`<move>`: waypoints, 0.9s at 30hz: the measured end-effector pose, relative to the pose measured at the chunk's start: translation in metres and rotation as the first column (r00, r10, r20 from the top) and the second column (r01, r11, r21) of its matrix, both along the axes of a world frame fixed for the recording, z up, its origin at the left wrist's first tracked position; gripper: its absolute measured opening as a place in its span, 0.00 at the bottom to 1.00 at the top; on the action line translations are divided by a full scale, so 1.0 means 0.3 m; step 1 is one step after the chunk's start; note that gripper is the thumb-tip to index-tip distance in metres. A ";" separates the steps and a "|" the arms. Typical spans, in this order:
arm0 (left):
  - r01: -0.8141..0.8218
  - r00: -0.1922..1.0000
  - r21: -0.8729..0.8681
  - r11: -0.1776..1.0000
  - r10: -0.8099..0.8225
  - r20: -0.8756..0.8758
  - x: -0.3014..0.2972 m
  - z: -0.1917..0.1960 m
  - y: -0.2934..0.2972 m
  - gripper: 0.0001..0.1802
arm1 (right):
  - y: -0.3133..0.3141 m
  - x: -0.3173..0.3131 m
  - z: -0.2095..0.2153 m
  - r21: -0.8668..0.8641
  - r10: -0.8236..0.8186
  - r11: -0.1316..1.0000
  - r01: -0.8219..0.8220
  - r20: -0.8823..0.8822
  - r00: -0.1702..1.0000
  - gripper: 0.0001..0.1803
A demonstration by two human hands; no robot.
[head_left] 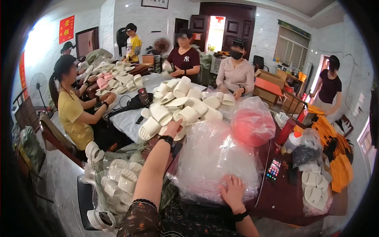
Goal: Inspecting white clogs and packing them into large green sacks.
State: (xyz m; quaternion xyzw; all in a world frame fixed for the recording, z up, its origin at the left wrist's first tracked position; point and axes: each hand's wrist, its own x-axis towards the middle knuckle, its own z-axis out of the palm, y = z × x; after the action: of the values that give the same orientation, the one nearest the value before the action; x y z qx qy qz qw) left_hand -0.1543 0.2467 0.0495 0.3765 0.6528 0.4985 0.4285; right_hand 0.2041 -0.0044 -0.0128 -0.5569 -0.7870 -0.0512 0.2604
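Observation:
A heap of cream slippers (160,114) lies on the table in front of me. My left hand (173,128) reaches out to its near edge, the fingers bent round the edge of a cream slipper (187,115); part of the grip is hidden. My right hand (233,192) rests flat, fingers stretched, on a thick stack of clear plastic bags (213,162) at the table's near edge. Behind that stack sits a clear bag with something pinkish red (254,122) inside.
A sack of cream slippers (118,179) stands at my lower left. To the right lie a phone (274,169), a white bottle (292,142), bagged slippers (314,189) and orange bags (340,168). Several co-workers sit or stand round the table, one in yellow (71,114) at left.

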 end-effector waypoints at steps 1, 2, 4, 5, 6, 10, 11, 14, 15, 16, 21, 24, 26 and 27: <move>-0.093 0.993 0.100 0.991 0.085 0.086 -0.064 -0.048 0.024 0.15 | 0.002 -0.004 -0.006 0.011 -0.023 1.000 0.023 0.017 1.000 0.26; -0.207 0.969 0.173 0.963 0.177 0.174 -0.184 -0.149 0.002 0.11 | -0.018 -0.022 -0.006 -0.005 -0.006 1.000 0.006 0.015 1.000 0.26; -0.262 0.891 0.183 0.947 0.165 0.424 -0.356 -0.208 -0.055 0.11 | -0.024 -0.062 0.014 -0.020 0.163 0.986 -0.163 -0.019 0.986 0.27; -0.275 0.831 0.167 0.947 0.147 0.536 -0.256 -0.143 -0.013 0.11 | -0.001 -0.035 0.003 -0.036 0.096 0.995 -0.097 -0.024 0.995 0.27; -0.304 0.759 0.147 0.941 0.146 0.635 -0.174 -0.036 -0.010 0.11 | 0.015 -0.006 -0.003 -0.026 0.032 0.999 -0.033 -0.017 0.999 0.27; -0.278 0.782 0.290 0.916 0.040 0.622 -0.228 0.165 -0.128 0.14 | 0.016 0.010 0.008 0.012 0.035 0.999 -0.035 -0.032 0.999 0.28; -0.300 0.788 0.314 0.901 0.049 0.613 -0.260 0.207 -0.147 0.14 | 0.012 0.013 0.017 -0.006 0.036 0.999 -0.036 -0.017 0.999 0.28; -0.268 0.831 0.406 0.874 -0.004 0.557 -0.331 0.353 -0.210 0.13 | 0.005 0.010 0.010 0.014 0.048 0.999 -0.048 -0.045 0.998 0.29; -0.225 0.839 0.448 0.865 -0.061 0.540 -0.344 0.402 -0.229 0.13 | 0.004 0.010 0.005 0.060 0.045 0.997 -0.043 -0.033 0.998 0.28; -0.185 0.844 0.485 0.855 -0.115 0.525 -0.370 0.440 -0.254 0.13 | -0.003 0.002 0.009 0.062 0.049 0.997 -0.047 -0.040 0.998 0.28; -0.018 0.789 0.607 0.795 -0.361 0.497 -0.284 0.664 -0.388 0.16 | -0.008 0.008 0.006 0.081 0.072 0.994 -0.068 -0.050 0.996 0.27; -0.021 0.810 0.629 0.777 -0.356 0.467 -0.114 0.778 -0.476 0.16 | -0.016 0.008 0.010 0.070 0.037 0.997 -0.033 -0.060 0.998 0.28; 0.089 0.751 0.615 0.784 -0.458 0.476 -0.064 0.817 -0.510 0.16 | -0.013 -0.001 0.013 0.060 0.043 0.997 -0.039 -0.060 0.997 0.28; 0.112 0.714 0.611 0.784 -0.491 0.499 -0.035 0.827 -0.526 0.16 | -0.015 0.000 0.017 0.050 0.050 0.998 -0.047 -0.058 0.997 0.28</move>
State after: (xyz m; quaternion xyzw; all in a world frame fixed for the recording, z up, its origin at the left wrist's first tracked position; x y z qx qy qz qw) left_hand -0.1648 0.0889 0.2977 0.3958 0.2270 0.6768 0.5778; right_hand 0.2042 -0.0088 -0.0079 -0.5325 -0.7908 -0.0475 0.2981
